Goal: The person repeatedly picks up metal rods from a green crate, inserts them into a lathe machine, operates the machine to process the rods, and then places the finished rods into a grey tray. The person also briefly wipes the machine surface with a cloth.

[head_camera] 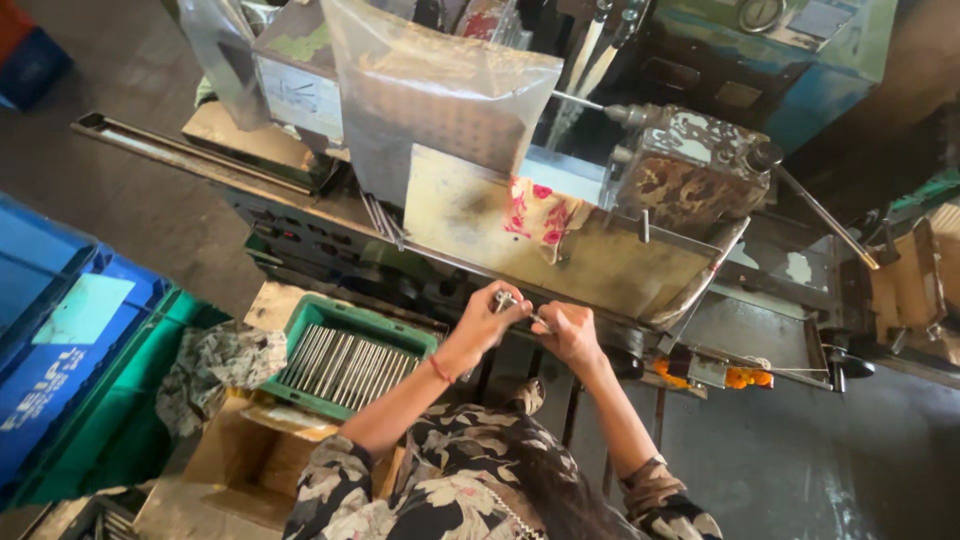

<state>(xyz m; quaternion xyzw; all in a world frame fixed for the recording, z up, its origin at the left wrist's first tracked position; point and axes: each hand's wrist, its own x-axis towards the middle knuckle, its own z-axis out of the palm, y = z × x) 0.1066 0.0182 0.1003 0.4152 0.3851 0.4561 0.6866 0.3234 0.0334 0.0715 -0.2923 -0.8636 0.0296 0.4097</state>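
My left hand (pixel 488 318) and my right hand (pixel 566 332) meet at the front edge of a worn metal machine bed (pixel 600 262). Both pinch a thin metal rod (pixel 518 306) between the fingertips; the left holds its thicker end, the right the slimmer end. A red thread circles my left wrist. Left of my left forearm sits a green tray (pixel 345 362) filled with several similar steel rods laid side by side.
A clear plastic guard (pixel 430 90) hangs over the machine, with a red-and-white cloth (pixel 540 215) on the bed. Blue and green crates (pixel 70 340) stand at far left, a crumpled rag (pixel 215 365) beside the tray, a cardboard box (pixel 240 460) beneath. Orange flowers (pixel 745 378) lie right.
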